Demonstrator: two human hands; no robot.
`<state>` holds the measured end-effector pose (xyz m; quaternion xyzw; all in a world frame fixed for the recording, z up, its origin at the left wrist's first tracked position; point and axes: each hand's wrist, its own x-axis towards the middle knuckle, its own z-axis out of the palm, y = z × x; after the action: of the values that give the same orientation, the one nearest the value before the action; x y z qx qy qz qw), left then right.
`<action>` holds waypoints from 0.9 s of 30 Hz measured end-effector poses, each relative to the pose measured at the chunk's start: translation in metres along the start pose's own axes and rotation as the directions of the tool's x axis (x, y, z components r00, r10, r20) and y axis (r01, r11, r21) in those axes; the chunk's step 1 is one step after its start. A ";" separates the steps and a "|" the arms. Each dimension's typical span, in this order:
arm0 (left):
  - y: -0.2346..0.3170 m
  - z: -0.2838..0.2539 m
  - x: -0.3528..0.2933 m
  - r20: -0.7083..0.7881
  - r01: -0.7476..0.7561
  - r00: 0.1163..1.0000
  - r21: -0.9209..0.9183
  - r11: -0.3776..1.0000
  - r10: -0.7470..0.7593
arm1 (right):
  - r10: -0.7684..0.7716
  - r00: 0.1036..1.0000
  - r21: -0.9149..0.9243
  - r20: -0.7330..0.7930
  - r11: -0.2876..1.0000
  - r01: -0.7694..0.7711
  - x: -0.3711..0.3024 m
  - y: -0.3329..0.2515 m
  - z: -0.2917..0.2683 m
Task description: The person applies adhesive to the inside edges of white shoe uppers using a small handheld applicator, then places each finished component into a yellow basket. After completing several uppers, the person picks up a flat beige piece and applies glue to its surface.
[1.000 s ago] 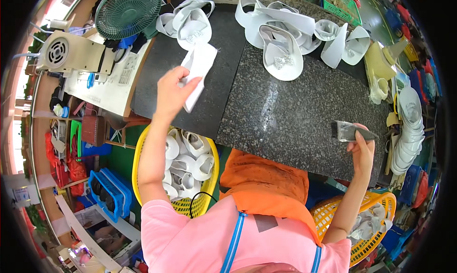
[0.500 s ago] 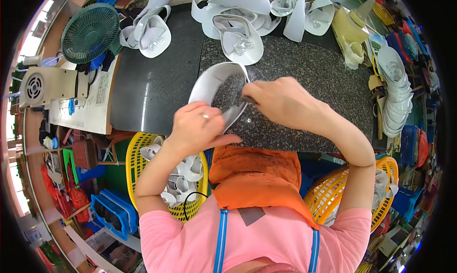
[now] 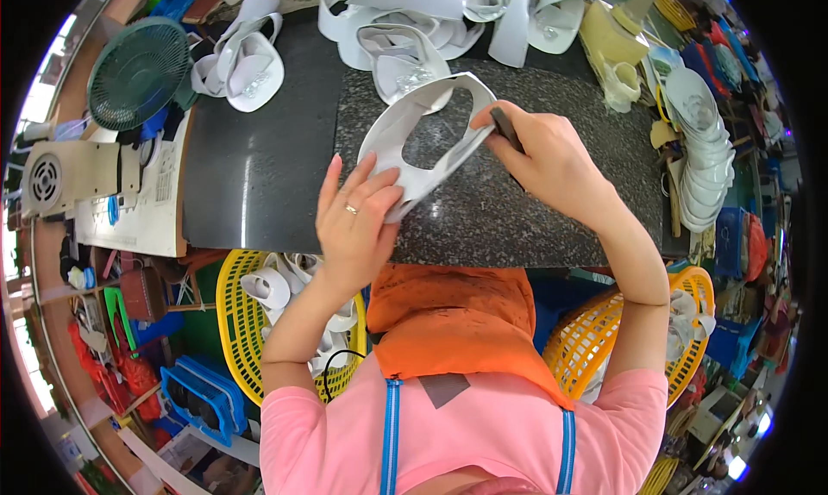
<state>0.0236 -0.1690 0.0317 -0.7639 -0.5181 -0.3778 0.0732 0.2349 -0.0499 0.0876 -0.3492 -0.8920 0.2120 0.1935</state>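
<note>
A white shoe upper (image 3: 392, 141), a curved band around a large oval opening, is held tilted over the dark stone worktop (image 3: 561, 210). My left hand (image 3: 354, 228) is at its near lower end, outer fingers spread and the thumb side against the piece; the thumb's grip is partly hidden. My right hand (image 3: 539, 154) is closed around a short dark hand tool (image 3: 505, 129), its kind unclear. Those right fingertips also meet the upper's right edge. Just beyond stands another white upper with a shiny ornament (image 3: 401, 68), partly covered by the held one.
More white uppers (image 3: 254, 68) stand along the far side, and a nested stack (image 3: 703, 176) curves down the right. A green fan (image 3: 138, 72) and beige machine (image 3: 78, 172) stand left. Yellow baskets (image 3: 233, 322) with white pieces flank my lap. A cream-coloured device (image 3: 612, 42) sits far right.
The upper has swung up and away from me, its opening now showing fully. My right hand moved right along its edge, and my left hand's fingers spread out from a curled hold.
</note>
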 end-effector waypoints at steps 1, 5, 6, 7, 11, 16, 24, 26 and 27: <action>-0.003 -0.001 0.001 0.002 0.018 1.000 -0.022 1.000 -0.018 | -0.022 1.000 0.026 -0.020 0.999 0.023 -0.001 0.004 -0.003; -0.016 -0.006 0.000 0.022 -0.034 0.999 -0.181 0.983 0.039 | 0.131 0.990 0.174 -0.045 0.977 -0.121 -0.012 0.031 -0.015; -0.016 -0.009 -0.002 0.033 0.004 0.999 -0.132 0.991 0.000 | 0.180 0.980 0.191 -0.083 0.968 -0.161 -0.017 0.043 -0.021; -0.016 -0.012 -0.003 0.059 0.034 0.998 -0.079 0.996 -0.029 | 0.197 0.970 0.204 -0.142 0.965 -0.166 -0.024 0.057 -0.027; -0.017 -0.015 0.001 -0.099 0.016 0.995 0.029 0.999 -0.013 | 0.427 0.795 0.277 -0.430 0.901 -0.335 -0.043 0.154 -0.066; -0.011 0.023 0.021 -0.100 -0.198 0.975 0.036 0.980 0.201 | 0.403 0.617 -0.010 -0.676 0.832 -0.554 -0.064 0.276 -0.099; -0.008 0.123 0.068 0.052 -0.422 0.906 0.058 0.905 0.419 | 0.347 0.709 -0.204 -0.614 0.798 -0.567 -0.034 0.295 -0.083; -0.012 0.127 0.061 0.150 -0.414 0.904 0.065 0.908 0.401 | 0.292 0.755 -0.291 -0.588 0.794 -0.533 -0.039 0.284 -0.083; -0.014 0.126 0.053 0.205 -0.357 0.917 0.047 0.933 0.341 | 0.199 0.775 -0.409 -0.600 0.756 -0.511 -0.044 0.277 -0.083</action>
<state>0.0843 -0.0606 -0.0257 -0.8735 -0.3932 -0.2607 0.1204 0.4559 0.1241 0.0058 -0.6028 -0.7397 -0.1227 0.2727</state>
